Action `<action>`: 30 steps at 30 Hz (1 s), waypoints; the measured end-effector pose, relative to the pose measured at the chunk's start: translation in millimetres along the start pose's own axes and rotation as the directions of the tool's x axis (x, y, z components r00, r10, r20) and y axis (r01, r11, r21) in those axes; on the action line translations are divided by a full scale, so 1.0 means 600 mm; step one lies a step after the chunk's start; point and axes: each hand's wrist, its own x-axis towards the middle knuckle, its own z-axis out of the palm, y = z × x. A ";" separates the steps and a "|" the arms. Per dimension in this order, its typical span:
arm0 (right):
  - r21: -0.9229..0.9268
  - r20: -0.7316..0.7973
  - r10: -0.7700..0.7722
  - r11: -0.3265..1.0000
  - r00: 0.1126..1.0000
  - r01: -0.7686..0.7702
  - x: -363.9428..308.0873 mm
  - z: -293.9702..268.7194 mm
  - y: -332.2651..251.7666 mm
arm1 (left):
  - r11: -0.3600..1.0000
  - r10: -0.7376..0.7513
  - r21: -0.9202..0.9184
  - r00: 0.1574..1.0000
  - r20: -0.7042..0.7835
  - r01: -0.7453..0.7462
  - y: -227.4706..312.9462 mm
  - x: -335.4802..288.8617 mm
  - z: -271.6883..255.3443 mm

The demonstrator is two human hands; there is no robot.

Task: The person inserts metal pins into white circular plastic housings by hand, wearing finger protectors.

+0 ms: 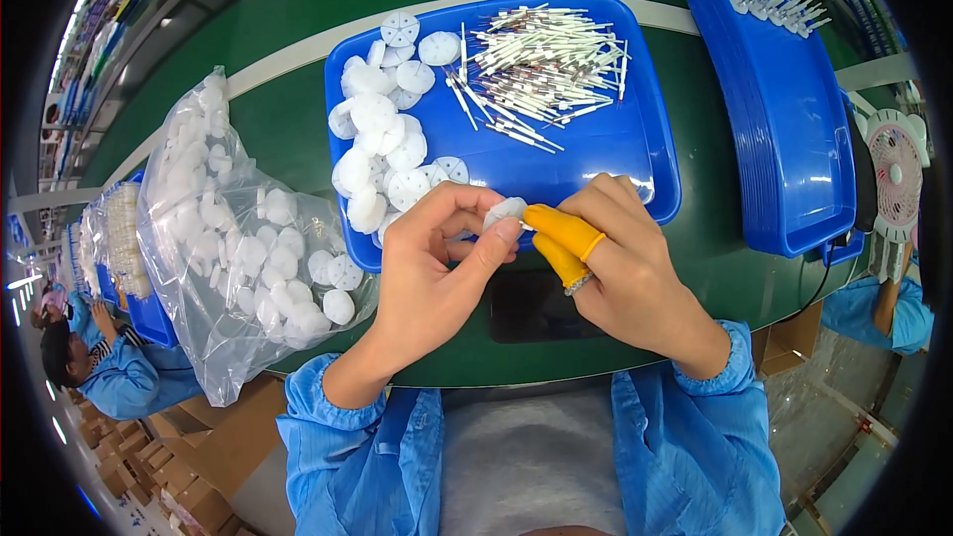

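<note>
Between the thumb and fingers of my left hand [432, 263] is a white slotted plastic disc [504, 208], held near the front edge of a blue tray [630, 144]. My right hand [635, 273] wears yellow finger cots [568, 230] on two fingers. It pinches a thin white stick [525, 225] against the disc; most of the stick is hidden by the fingers. Behind my hands, the tray bears a heap of loose white discs [375, 114] on its left side. A pile of thin white sticks with dark ends [546, 65] lies at its far middle.
A clear plastic bag [220, 357] of white discs lies left of the tray. Stacked blue trays [784, 149] stand at right, with finished-looking white pieces [779, 2] on top. A dark flat rectangle [536, 308] lies below my hands. A fan [895, 174] and co-workers [124, 377] flank the table.
</note>
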 end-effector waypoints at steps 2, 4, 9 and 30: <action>0.007 -0.018 -0.036 0.999 0.999 0.036 -0.002 0.004 0.002 | 1.000 -0.016 0.006 1.000 0.001 0.016 0.005 -0.001 -0.001; 0.001 -0.016 -0.037 0.999 0.999 0.037 -0.003 0.004 0.000 | 0.999 -0.031 0.012 1.000 0.001 0.031 0.008 -0.001 -0.004; 0.102 -0.027 0.029 0.994 0.999 -0.026 -0.004 -0.005 0.000 | 0.983 0.156 0.112 0.983 -0.092 -0.146 -0.007 0.005 -0.006; 0.093 -0.003 0.070 0.993 0.998 -0.069 -0.016 0.027 0.006 | 0.628 0.468 0.674 0.881 0.072 -0.389 -0.008 -0.001 0.007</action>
